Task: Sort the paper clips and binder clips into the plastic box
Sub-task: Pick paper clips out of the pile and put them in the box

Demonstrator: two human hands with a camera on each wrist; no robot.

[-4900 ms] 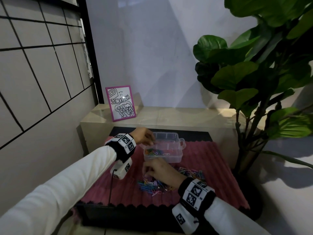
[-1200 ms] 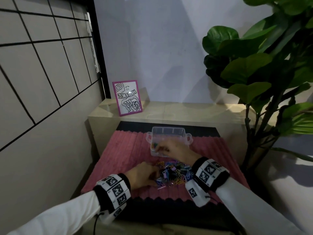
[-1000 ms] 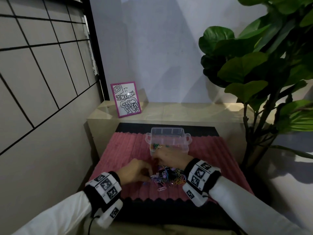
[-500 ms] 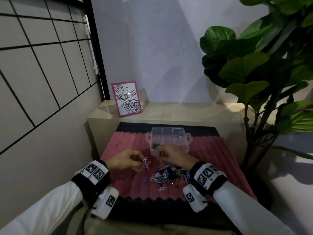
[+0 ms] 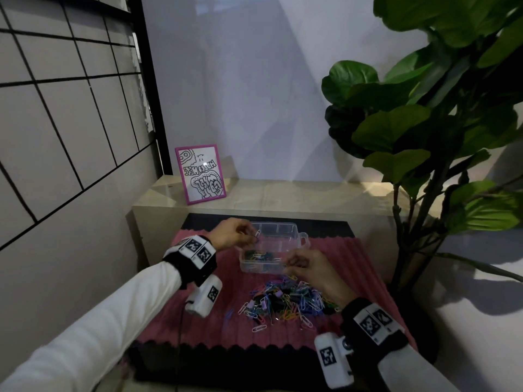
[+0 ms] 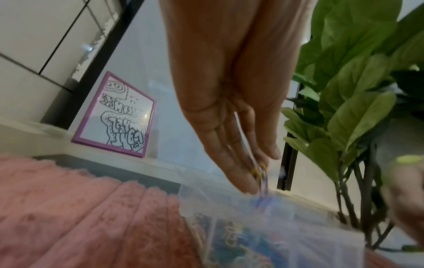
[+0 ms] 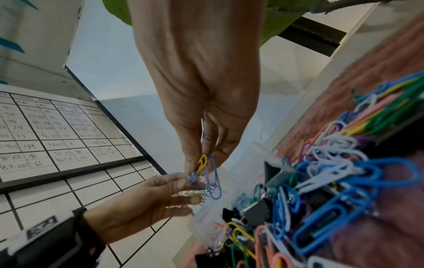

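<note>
Plant (image 5: pixel 441 114) stands right of box (image 5: pixel 294 241); framed drawing (image 5: pixel 201 174) behind.

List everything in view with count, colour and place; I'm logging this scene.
plastic box: one, clear, on the mat's far part, clips inside.
clip pile: many paper clips, mixed colours, with black binder clips, on the mat before the box.
mat: one, pink, ribbed.
framed drawing: one, purple frame, on the ledge.
plant: one, green, right side.
left hand: pinches paper clips over the box.
right hand: pinches yellow and blue paper clips at the box's near edge.
</note>
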